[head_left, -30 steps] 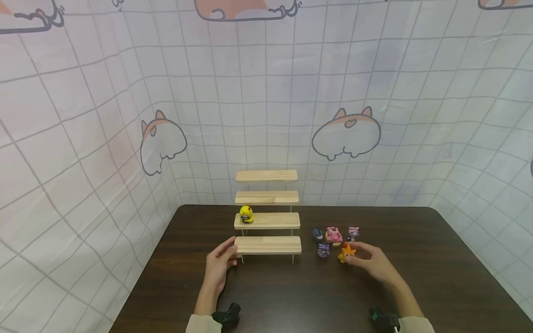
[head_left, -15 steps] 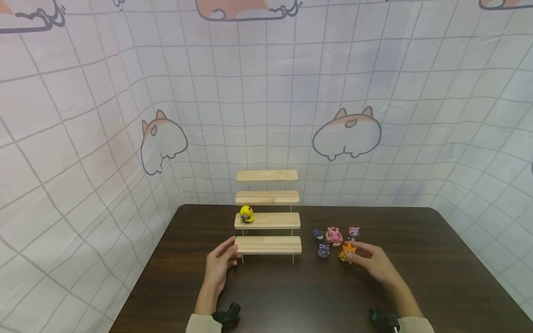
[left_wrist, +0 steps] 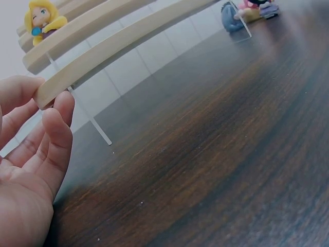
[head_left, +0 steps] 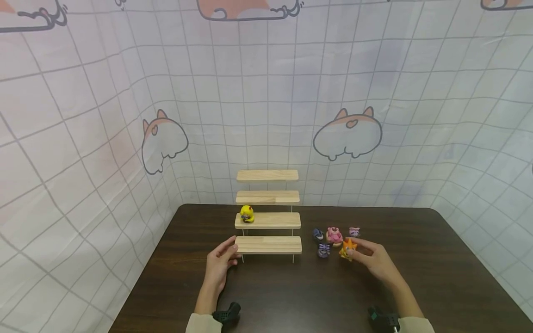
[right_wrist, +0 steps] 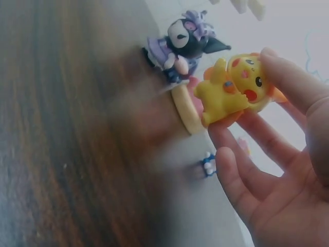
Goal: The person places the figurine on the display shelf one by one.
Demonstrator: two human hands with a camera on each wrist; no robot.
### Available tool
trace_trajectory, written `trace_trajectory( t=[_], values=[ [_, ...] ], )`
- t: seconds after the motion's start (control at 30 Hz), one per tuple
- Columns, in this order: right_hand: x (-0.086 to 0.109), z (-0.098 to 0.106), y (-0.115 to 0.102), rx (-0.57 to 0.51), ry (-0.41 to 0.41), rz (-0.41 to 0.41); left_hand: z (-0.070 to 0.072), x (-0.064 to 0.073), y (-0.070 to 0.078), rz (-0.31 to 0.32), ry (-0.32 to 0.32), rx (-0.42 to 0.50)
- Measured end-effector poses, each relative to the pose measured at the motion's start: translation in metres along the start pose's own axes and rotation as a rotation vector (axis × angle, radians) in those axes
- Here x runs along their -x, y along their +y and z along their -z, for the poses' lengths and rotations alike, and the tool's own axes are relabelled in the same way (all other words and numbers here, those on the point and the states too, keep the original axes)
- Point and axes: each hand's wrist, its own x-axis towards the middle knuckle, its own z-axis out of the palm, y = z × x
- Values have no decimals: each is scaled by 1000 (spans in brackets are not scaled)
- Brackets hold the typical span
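Note:
My left hand grips the left end of the lowest board of a four-tier wooden display shelf. Thumb and fingers close on the board's corner in the left wrist view. A yellow-haired doll figurine sits at the left of the second board up. My right hand pinches a yellow Pikachu figurine with an orange back between thumb and fingers. In the right wrist view the figurine's face and belly show; it is tilted. Beside it stands a black-and-purple figurine.
Several more figurines cluster right of the shelf: a dark blue one, a pink one and a small pink-and-purple one, partly hidden by my right hand. Dark wooden table lies in front; a grid-patterned cloth hangs behind.
My right hand has raised the Pikachu figurine slightly, up and a little to the right, now covering part of the pink-and-purple figurine. My left hand keeps its grip on the shelf board.

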Motion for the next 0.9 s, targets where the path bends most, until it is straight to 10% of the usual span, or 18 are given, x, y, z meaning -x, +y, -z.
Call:
trace_trajectory(
  t=[0.9],
  values=[
    [4,-6,-38,70,71,120,0,1,0,-2,0,-5]
  ],
)
